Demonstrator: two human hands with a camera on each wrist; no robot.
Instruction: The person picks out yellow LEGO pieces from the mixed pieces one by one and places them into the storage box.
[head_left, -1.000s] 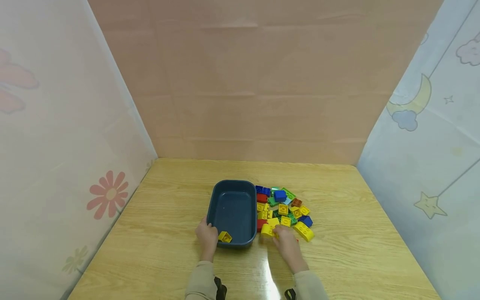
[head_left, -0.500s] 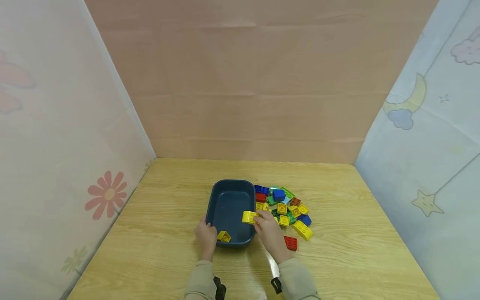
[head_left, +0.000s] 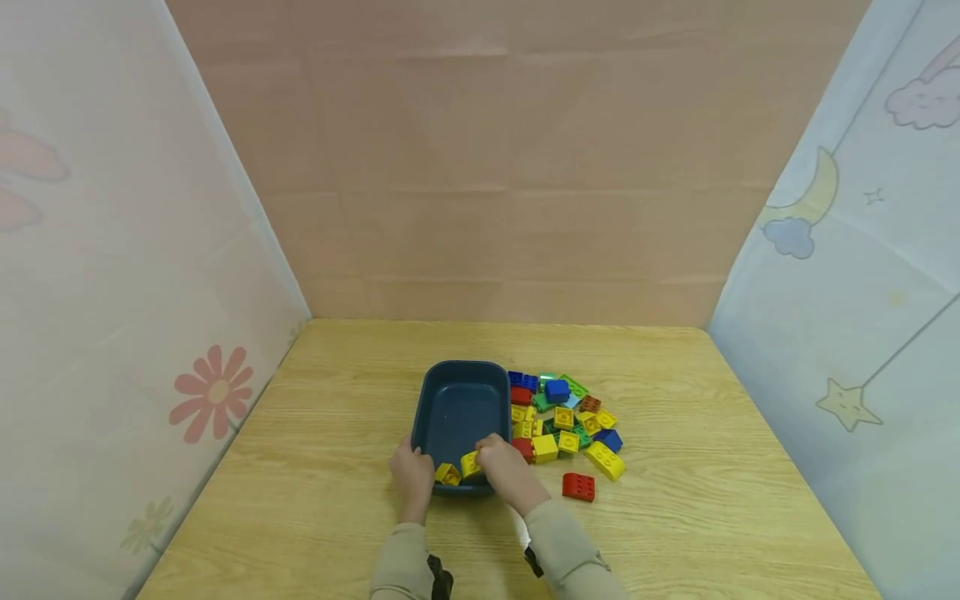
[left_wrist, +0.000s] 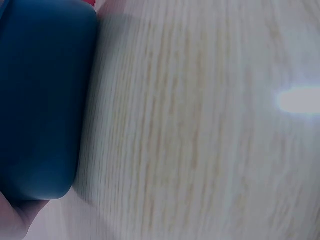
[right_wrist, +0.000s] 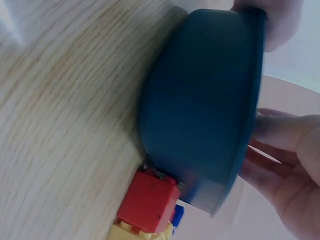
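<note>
1. Grips a yellow block (head_left: 469, 464) with the fingers of the right hand (head_left: 506, 470), at 9 o'clock from that hand's middle.
2. Has it inside the tray (head_left: 459, 414), towards the 6 o'clock end, with the right hand nearer and the left hand (head_left: 413, 477) farther off.
3. Shows too little past the fingers to tell its long axis, or whether touching the tray's floor.
4. Has a loose block (head_left: 447, 474), also yellow, just beside it at 8 o'clock, between it and the left hand.
5. Holds the tray's rim in the left hand, between 7 and 8 o'clock; stretches lengthwise, as a tray, from 12 to 6.
6. Has a pile (head_left: 564, 417) close beside the tray at 3 o'clock, and a red brick (head_left: 578, 487) apart, near 4.
</note>
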